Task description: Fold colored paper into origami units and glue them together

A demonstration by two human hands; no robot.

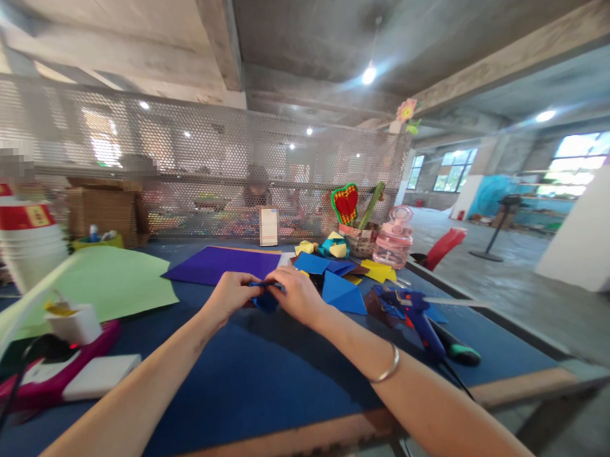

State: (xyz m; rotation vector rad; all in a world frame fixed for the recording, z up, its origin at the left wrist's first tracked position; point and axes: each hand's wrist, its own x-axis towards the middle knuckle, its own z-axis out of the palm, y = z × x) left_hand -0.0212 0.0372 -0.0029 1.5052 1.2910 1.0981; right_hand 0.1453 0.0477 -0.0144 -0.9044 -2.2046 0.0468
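A bare bulb (368, 75) flares at 1 o'clock and daylight whitens windows (456, 170) between 2 and 3, with soft shadows across the table (230, 391) toward 6. The dark blue piece (266, 300) at center blurs; wide-angle distortion stretches the edges; pixelation masks patches near 9.

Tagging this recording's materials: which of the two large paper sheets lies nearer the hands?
The purple sheet, just beyond the left hand and right hand; the pale green sheet lies farther off to the left.
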